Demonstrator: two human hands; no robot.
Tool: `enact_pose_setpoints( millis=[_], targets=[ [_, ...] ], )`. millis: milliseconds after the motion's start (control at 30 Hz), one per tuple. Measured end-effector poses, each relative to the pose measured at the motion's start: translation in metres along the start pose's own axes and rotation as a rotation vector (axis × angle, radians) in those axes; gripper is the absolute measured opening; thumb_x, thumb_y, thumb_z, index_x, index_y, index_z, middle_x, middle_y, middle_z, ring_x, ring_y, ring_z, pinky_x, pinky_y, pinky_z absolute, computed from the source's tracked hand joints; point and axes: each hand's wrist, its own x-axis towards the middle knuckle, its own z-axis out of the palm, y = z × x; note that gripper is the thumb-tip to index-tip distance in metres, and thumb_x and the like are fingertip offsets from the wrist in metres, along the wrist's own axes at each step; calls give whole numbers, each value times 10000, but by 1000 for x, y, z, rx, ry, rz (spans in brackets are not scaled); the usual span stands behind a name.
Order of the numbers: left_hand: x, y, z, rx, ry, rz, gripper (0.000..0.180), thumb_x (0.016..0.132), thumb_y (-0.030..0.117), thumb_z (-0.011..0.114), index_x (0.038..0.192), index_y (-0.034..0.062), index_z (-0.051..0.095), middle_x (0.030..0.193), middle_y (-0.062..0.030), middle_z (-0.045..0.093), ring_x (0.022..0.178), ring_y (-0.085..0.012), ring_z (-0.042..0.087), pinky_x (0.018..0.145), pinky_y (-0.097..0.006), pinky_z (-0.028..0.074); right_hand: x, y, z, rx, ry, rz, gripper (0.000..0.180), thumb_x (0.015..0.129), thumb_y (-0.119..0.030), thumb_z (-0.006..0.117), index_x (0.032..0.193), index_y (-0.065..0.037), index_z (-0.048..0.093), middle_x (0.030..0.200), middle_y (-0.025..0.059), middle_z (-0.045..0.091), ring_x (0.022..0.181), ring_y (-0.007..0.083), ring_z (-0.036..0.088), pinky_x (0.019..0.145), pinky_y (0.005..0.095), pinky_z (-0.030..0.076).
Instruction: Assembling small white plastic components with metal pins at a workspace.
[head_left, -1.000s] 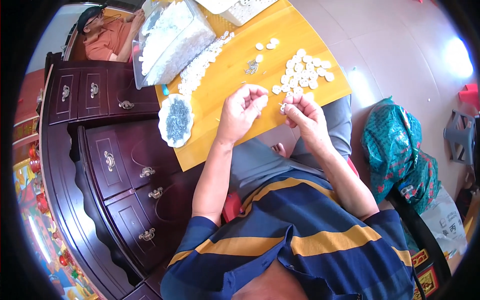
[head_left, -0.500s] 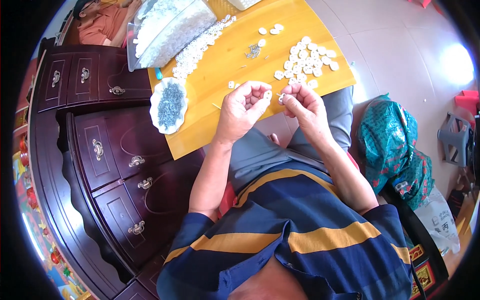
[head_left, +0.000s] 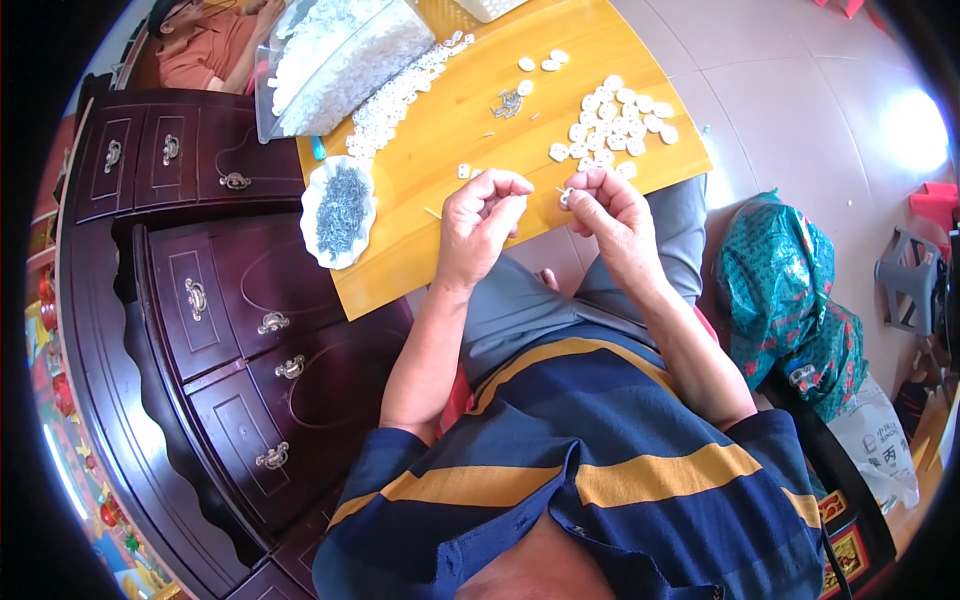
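My right hand point(head_left: 612, 205) pinches a small white piece point(head_left: 566, 196) in a closed grip just above the near edge of the bench point(head_left: 440, 250). My left hand point(head_left: 482, 215) is curled beside it, fingertips together; what it holds, I cannot tell. A dish of grey metal bits point(head_left: 339, 210) sits at the bench's left edge, with loose white pieces point(head_left: 615, 115) near the right corner.

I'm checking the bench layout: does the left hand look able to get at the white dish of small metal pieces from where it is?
Probably yes. The left hand is raised over the yellow table's near edge, the white dish sits on its left side, and only bare tabletop lies between them.
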Motion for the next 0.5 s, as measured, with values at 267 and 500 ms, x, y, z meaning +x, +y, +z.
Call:
enact_pose_setpoints(
  millis=[267,500],
  targets=[
    [-8,0,5,-51,1,-63,123,966,35,689,1083,-2,682,883,2,670,762,-44,617,673,-208,513,-1,3,-3,-22,12,-6,125,1011,-124,634,1122,-66,645,924,-12,678,762,38,563,694,185,431],
    [-7,-7,-3,132,12,19,92,1001,80,659,1064,16,677,861,15,653,679,-35,577,622,-191,479,-3,4,2,-29,6,3,126,1012,-118,634,1127,-68,641,945,-20,669,829,36,604,706,181,443]
  ],
)
